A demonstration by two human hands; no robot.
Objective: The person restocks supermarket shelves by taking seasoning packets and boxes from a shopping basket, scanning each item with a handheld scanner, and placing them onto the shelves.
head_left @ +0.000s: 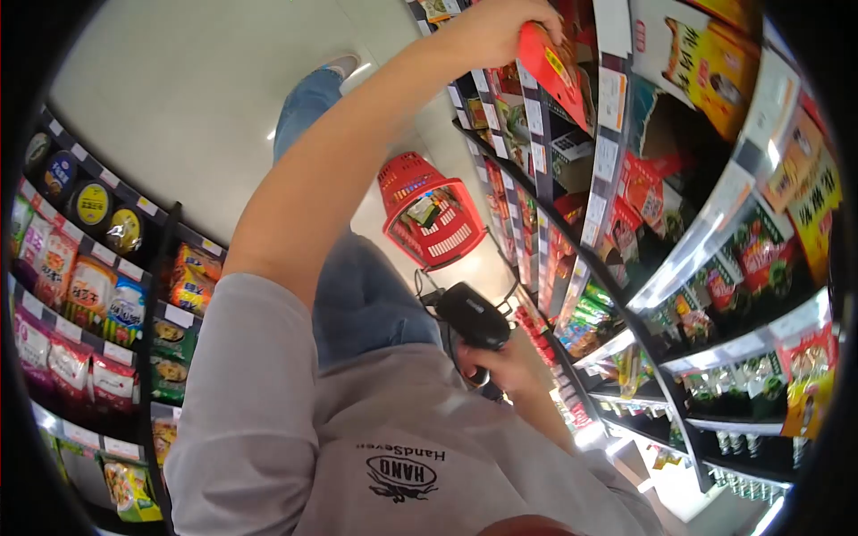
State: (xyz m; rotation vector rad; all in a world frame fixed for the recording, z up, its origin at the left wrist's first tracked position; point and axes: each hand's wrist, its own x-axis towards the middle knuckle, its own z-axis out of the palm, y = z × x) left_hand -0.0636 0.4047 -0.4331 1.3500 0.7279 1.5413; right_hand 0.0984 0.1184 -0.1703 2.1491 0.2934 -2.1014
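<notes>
My left arm stretches across to the shelves on the right, where my left hand [527, 20] is closed on the top edge of a red packet [547, 67] with a yellow label. The packet hangs in front of the shelf edge. Low at my right side, my right hand [499, 364] is closed around a black handle, mostly hidden under a black rounded object [474, 315]. I cannot make out what that object is. Beyond it on the floor stands a red shopping basket [433, 234] with some packaged goods inside.
Tall shelves [612, 98] with price tags and colourful packets rise close on the right. Another shelf unit [152, 268] on the left carries bagged snacks and round tubs [92, 204]. Pale floor [214, 80] lies between them. My legs [366, 286] are beside the basket.
</notes>
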